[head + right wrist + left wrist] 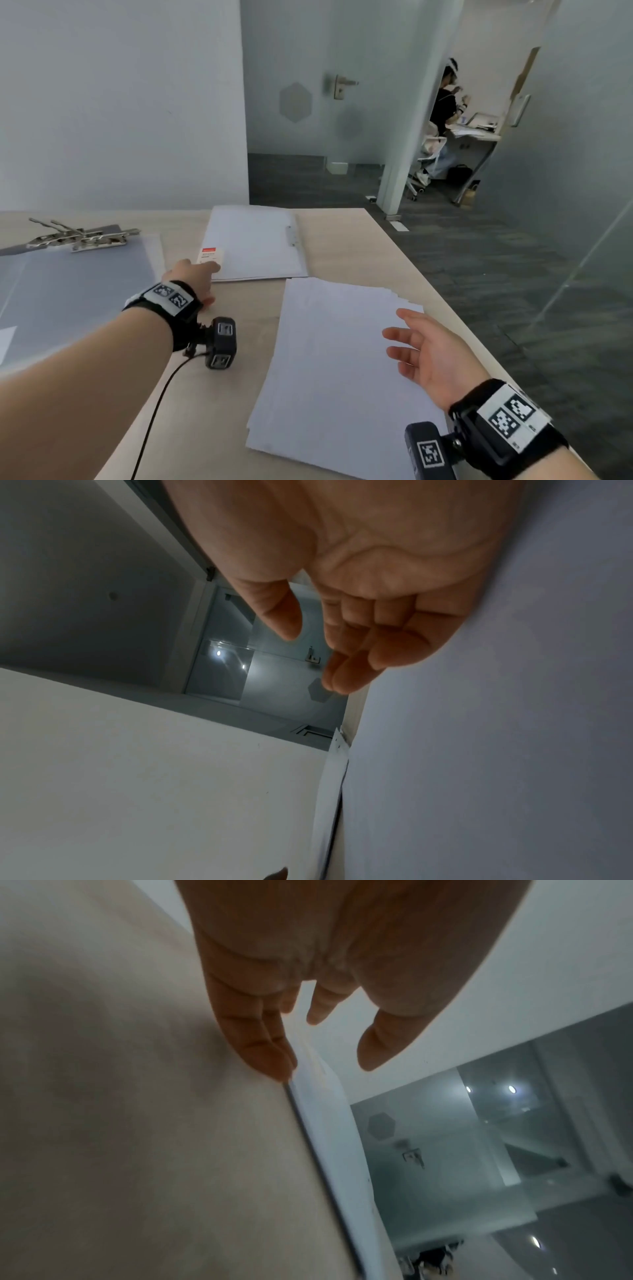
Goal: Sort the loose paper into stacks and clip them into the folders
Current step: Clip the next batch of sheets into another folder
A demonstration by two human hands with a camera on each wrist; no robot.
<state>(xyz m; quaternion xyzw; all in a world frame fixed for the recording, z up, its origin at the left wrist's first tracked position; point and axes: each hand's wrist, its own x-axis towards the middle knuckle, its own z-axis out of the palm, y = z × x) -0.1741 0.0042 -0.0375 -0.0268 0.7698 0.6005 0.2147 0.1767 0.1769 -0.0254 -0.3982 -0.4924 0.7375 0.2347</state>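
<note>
A loose stack of white paper (335, 363) lies on the table's right half, its sheets slightly fanned at the far corner. Beyond it lies a white folder (253, 243) with a red-topped label (210, 255) at its near left corner. My left hand (195, 277) reaches to that corner with straight fingers, its fingertips (277, 1069) touching the folder's edge (318, 1110). My right hand (424, 349) hovers open, palm up, over the paper's right edge and holds nothing. In the right wrist view its fingers (352, 669) are relaxed beside the paper (496, 750).
A translucent grey-blue folder (75, 291) lies at the left with metal clips (85, 236) on its far edge. The table (342, 236) ends at the right over a dark carpet. A glass wall stands at the right. A person sits at a far desk.
</note>
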